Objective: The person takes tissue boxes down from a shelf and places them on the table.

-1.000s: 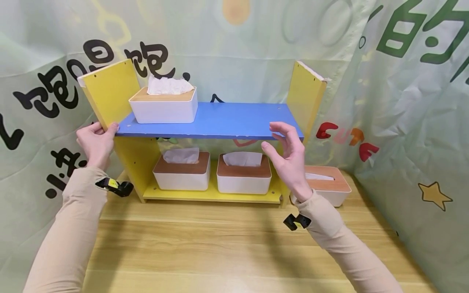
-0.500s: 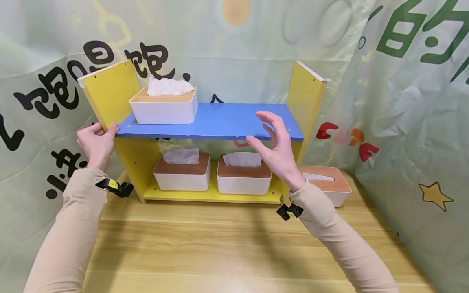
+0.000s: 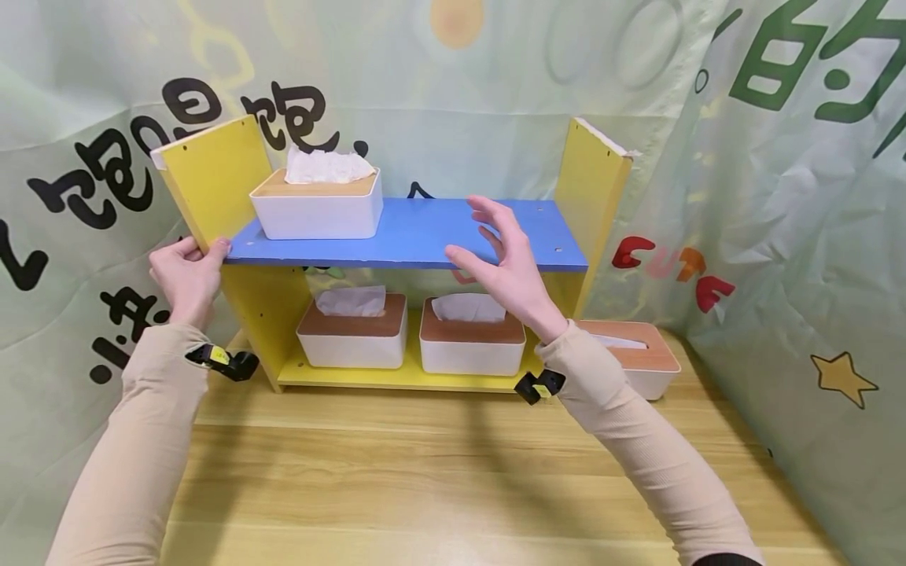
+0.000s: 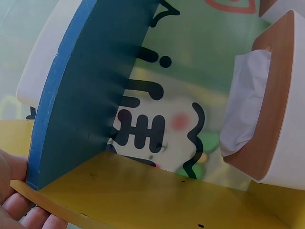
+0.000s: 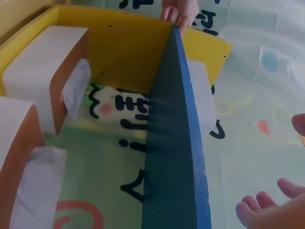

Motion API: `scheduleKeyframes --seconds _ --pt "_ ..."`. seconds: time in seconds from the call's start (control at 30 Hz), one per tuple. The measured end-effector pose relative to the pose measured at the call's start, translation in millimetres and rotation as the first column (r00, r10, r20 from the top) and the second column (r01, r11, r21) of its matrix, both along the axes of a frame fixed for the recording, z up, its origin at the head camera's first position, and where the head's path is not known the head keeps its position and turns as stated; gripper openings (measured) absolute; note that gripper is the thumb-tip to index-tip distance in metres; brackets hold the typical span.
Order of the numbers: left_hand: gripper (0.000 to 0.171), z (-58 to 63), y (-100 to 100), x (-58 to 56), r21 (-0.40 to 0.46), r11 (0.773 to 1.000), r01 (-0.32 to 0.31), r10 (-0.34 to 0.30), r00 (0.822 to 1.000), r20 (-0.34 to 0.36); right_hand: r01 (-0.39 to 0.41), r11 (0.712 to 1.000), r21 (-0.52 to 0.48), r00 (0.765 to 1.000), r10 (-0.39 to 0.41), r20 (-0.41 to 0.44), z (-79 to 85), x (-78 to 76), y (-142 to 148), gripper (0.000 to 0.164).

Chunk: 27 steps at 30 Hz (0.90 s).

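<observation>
Right hand (image 3: 506, 271), empty, fingers loose, has shifted toward 10 o'clock, nearer upper tissue box (image 3: 314, 216) at its 9-to-10 o'clock, reads as approach; left hand (image 3: 185, 275) grips yellow side panel (image 3: 215, 181), blue shelf's (image 3: 418, 236) 9 o'clock.

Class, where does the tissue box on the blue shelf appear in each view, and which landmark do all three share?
Head: the tissue box is in the upper half, left of centre, on the blue shelf.
Left wrist: upper left, only part of its white side, beyond the shelf.
Right wrist: upper half, right of centre, part of its white side.
Shared landmark: the left hand, gripping the yellow side panel.
</observation>
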<state>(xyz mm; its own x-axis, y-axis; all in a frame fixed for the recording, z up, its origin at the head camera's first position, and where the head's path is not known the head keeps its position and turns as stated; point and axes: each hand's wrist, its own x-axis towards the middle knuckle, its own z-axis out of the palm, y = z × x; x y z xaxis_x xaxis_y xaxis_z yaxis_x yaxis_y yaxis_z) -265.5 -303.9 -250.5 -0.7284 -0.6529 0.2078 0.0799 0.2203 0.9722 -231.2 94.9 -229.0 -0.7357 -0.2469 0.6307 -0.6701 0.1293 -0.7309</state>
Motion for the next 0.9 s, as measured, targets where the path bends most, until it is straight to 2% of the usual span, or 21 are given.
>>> scheduleKeyframes --seconds 0.27,0.6,0.9 --pt "0.046 1.6 1 1.1 -0.003 1.0 0.002 -0.002 1.0 -0.001 -0.043 0.999 0.005 0.986 0.041 0.16 14.6 -8.5 -18 0.07" --pt "0.045 0.9 1 0.5 -0.013 1.0 0.005 -0.005 1.0 -0.006 -0.062 0.998 0.021 0.961 0.054 0.272 22.4 -28.6 -43 0.077" --pt "0.045 -0.2 0 0.9 0.014 1.0 0.01 -0.01 1.0 -0.017 -0.078 0.993 0.084 0.912 0.037 0.409 32.7 -49.7 -67 0.092"
